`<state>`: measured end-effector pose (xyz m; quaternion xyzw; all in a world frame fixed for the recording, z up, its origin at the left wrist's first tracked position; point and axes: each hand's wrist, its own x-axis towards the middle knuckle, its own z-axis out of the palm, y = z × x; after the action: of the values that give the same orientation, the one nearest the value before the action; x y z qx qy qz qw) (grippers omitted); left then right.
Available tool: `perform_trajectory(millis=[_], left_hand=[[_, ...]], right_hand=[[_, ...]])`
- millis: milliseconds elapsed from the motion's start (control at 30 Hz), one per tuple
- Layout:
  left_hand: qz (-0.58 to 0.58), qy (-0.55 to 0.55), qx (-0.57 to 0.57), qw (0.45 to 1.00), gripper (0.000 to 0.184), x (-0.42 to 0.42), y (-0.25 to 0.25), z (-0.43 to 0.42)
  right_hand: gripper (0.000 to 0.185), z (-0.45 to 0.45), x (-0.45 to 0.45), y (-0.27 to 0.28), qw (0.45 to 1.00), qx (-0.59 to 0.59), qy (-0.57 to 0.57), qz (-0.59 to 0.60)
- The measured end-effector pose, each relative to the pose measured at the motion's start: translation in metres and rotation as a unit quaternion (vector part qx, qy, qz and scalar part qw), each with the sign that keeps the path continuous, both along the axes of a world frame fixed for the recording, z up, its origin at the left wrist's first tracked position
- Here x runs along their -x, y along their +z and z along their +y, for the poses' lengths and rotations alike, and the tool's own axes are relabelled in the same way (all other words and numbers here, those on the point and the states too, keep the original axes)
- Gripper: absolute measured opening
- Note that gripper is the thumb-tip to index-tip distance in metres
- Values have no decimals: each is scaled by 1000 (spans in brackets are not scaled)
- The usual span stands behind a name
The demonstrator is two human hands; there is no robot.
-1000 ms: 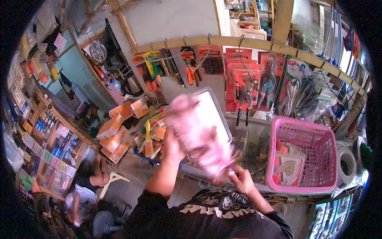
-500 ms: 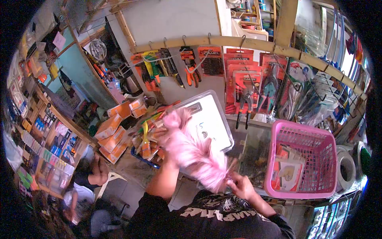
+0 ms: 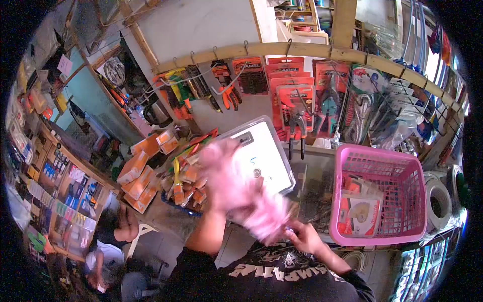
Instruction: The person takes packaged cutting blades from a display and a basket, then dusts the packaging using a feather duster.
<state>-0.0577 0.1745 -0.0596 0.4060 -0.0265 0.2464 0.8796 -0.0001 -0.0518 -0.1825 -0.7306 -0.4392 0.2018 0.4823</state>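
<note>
A pink fluffy duster (image 3: 241, 194), smeared by motion, lies across the lower left part of a clear-rimmed box with a white face (image 3: 266, 156). My right hand (image 3: 303, 237) is closed around the duster's thin lower end, just over my dark shirt. My left hand (image 3: 216, 205) is at the box's lower left side; the duster and blur cover its fingers, so its grip cannot be made out. The white face carries a blue mark and a small round piece. Beside the box, orange packets (image 3: 188, 186) fill a blue-edged tray.
A pink basket (image 3: 381, 196) holding packaged items stands on the right of the counter, beside coiled rolls (image 3: 436, 206). Carded pliers (image 3: 297, 118) hang from a wooden rail (image 3: 302, 49). Orange boxes (image 3: 137, 176) are stacked left. Another person (image 3: 108, 251) is at lower left.
The box's white face shows more than a second ago, with its blue mark now visible. The duster has shifted over it, still in my right hand. The hanging goods have moved left in view.
</note>
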Motion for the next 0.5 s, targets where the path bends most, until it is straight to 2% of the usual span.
perform_trajectory(millis=[33,100,133,167,233,267,367,433,467,500], left_hand=[[-2,-9,5,1000,69,2,1,-1],[-7,-26,16,1000,70,4,2,-1],[-15,6,-6,1000,68,-1,3,-3],[1,13,-4,1000,69,-1,-3,-1],[17,23,14,999,65,0,1,-6],[18,27,9,999,63,0,1,-6],[23,41,-7,999,56,1,-2,-6],[-47,-31,16,998,54,0,1,-9],[-10,19,10,1000,58,-2,0,-12],[-25,-79,52,995,60,-4,-12,-2]], right_hand=[[24,3,3,1,996,-89,-30,2],[22,-2,-2,8,993,-48,-80,69],[22,-3,-2,19,987,-2,-114,110],[23,-4,-5,6,985,29,-110,130],[25,-5,6,20,992,-70,-70,80],[25,-6,4,7,1000,-17,-22,-15],[23,-7,1,6,994,-80,-55,57],[25,-8,3,14,977,-43,-151,142],[27,-9,3,2,982,-50,-123,133],[29,-10,3,-10,986,-57,-94,125]])
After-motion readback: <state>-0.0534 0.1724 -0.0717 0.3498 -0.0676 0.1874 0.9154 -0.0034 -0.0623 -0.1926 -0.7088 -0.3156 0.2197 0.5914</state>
